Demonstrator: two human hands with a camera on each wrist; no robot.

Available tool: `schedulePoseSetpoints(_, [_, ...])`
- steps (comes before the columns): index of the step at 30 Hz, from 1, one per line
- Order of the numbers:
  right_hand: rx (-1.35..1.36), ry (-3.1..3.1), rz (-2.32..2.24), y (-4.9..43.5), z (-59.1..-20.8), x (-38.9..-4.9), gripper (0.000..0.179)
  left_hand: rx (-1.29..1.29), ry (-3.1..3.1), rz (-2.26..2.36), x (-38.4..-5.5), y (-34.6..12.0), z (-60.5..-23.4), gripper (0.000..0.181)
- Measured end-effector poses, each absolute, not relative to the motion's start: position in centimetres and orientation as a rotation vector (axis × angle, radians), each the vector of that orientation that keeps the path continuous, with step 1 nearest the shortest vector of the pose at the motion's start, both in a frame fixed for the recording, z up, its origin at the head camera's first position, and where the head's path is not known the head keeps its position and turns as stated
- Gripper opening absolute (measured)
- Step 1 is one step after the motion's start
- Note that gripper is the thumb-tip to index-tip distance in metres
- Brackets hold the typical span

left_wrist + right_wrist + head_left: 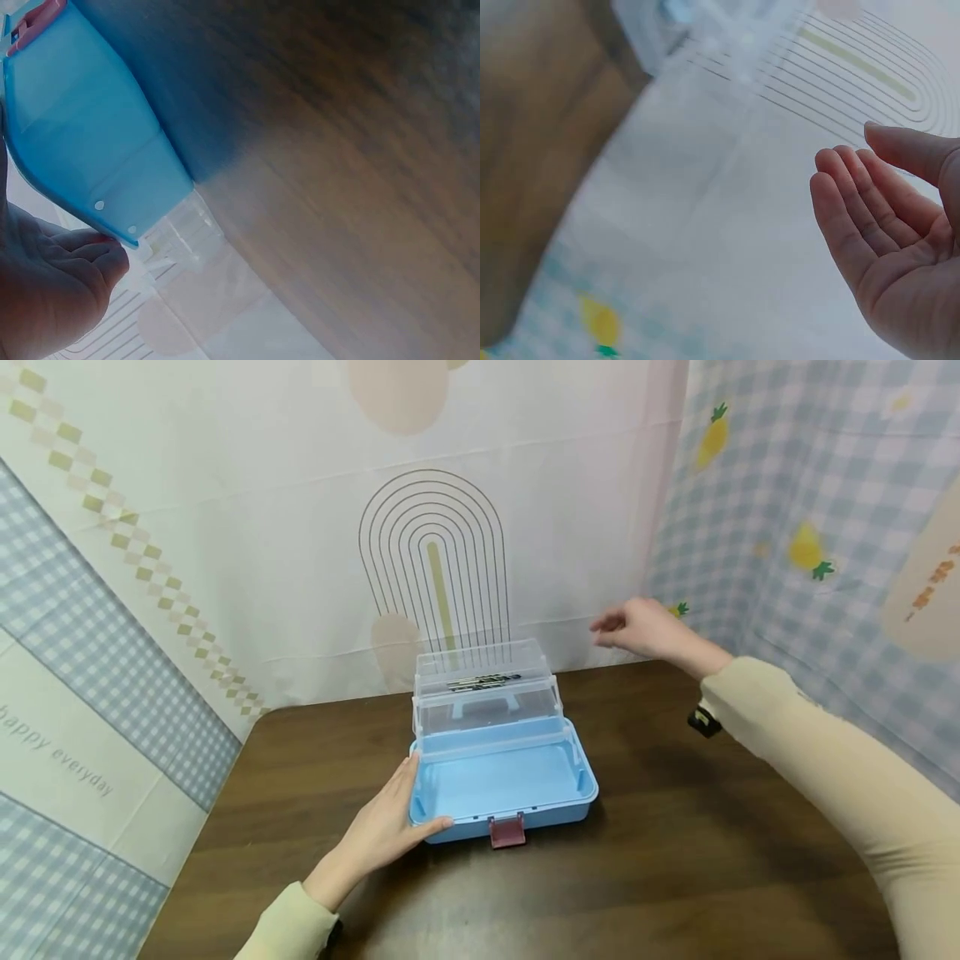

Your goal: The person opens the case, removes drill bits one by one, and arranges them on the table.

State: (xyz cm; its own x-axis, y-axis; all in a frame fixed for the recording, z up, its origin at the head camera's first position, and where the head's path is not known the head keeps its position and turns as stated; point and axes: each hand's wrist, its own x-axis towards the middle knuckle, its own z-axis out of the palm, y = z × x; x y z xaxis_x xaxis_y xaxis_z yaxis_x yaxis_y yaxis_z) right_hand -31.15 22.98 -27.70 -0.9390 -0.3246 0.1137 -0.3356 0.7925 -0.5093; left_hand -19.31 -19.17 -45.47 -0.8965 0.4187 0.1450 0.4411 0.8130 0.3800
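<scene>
On the tabletop [645, 852], the open box [495, 781] runs left to right, its clear tiers [517, 657] at the far side. It lies left of and nearer than the right hand [637, 625], aloft and empty. The left hand [381, 828], ungrasping, touches its left end. Dark rods [483, 682] among the tiers are indistinct.
</scene>
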Motion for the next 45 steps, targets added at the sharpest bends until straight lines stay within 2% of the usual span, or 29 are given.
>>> schedulePoseSetpoints(6, [0.593,-2.941,0.806,20.7,-24.8,-33.0,0.032,-0.696,-2.950,-0.634,-19.6,-19.1,-45.3,0.117])
schedulePoseSetpoints(11, [0.611,-2.935,0.776,19.2,-24.5,-34.2,0.030,-0.691,-2.953,-0.635,-19.6,-19.0,-45.2,0.117])
schedulePoseSetpoints(29, [0.863,-3.012,0.805,14.7,-32.3,-37.0,0.020,-0.652,-2.967,-0.674,-19.0,-18.9,-45.8,0.117])
schedulePoseSetpoints(45, [0.929,-3.069,0.698,12.8,-34.4,-38.5,0.022,-0.625,-2.972,-0.665,-19.0,-19.1,-46.0,0.118])
